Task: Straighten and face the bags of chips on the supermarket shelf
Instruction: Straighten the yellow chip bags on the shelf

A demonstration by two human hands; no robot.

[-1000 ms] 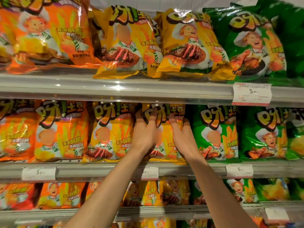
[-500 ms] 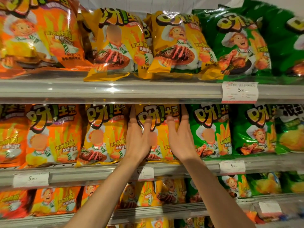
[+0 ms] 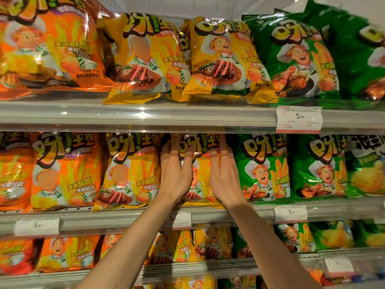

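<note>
A yellow chip bag [image 3: 200, 163] stands upright on the middle shelf [image 3: 125, 217], facing front, between another yellow bag [image 3: 129, 172] and a green bag [image 3: 262, 167]. My left hand [image 3: 177, 172] lies flat on the left side of its face, fingers straight and pointing up to the top edge. My right hand [image 3: 224, 172] presses the right side the same way, fingertips near the top corner. Both hands hide much of the bag's face.
Orange bags [image 3: 62, 172] fill the middle shelf's left end, more green bags [image 3: 318, 167] the right. The top shelf [image 3: 145, 115] holds leaning orange, yellow and green bags. Price tags [image 3: 299, 119] clip to shelf edges. A lower shelf [image 3: 187, 270] carries several more bags.
Both hands slid upward along the yellow bag toward its top edge and spread slightly apart. The camera view shifted a little left and down.
</note>
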